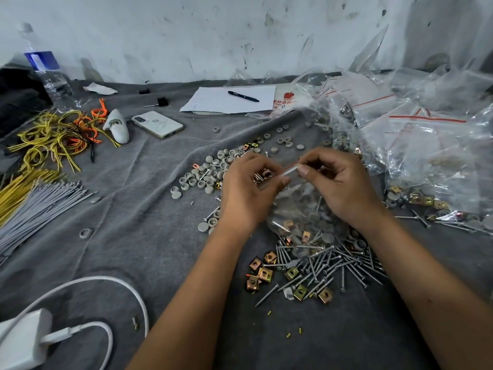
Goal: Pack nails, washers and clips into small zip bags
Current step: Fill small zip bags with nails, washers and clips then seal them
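Observation:
A small clear zip bag (pixel 304 209) hangs between my hands above the grey cloth, holding grey washers, nails and brass clips. My left hand (pixel 248 188) and my right hand (pixel 344 188) each pinch its red-lined zip strip at the top. Under the bag lies a heap of silver nails (pixel 333 265). Brass clips (pixel 266 271) lie beside the nails on the left. Grey washers (pixel 208 174) are scattered left of and beyond my left hand.
Filled and empty zip bags (pixel 416 145) pile up at the right. A phone (pixel 157 124), paper with a pen (pixel 242 96), a water bottle (pixel 48 73), yellow and orange ties (pixel 53 134), grey cable ties (pixel 40 204) and a white charger (pixel 24 340) lie around.

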The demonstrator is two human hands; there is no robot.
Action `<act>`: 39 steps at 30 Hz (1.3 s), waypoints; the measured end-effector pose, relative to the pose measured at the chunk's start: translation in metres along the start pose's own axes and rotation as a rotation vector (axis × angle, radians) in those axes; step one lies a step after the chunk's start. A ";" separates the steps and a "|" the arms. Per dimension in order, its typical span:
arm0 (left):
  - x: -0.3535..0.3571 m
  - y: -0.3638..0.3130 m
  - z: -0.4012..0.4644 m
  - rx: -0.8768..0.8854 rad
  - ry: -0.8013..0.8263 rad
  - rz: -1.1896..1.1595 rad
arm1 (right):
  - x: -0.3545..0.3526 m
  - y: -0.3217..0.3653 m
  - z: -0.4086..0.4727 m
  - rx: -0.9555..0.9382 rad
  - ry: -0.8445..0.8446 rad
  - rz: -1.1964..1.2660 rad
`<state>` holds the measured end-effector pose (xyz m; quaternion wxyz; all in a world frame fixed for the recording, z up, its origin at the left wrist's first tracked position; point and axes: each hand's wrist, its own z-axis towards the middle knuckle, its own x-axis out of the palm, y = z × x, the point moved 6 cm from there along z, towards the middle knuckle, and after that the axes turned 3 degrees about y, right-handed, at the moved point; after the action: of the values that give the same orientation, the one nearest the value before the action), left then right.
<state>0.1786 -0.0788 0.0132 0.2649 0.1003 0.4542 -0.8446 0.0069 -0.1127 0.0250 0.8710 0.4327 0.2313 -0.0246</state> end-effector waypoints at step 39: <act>-0.002 -0.009 0.001 0.046 -0.027 0.040 | 0.007 0.000 -0.001 -0.015 0.058 -0.159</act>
<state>0.1754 -0.0747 0.0206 0.2854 0.1042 0.4291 -0.8506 0.0125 -0.1111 0.0218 0.8624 0.4072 0.2903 -0.0794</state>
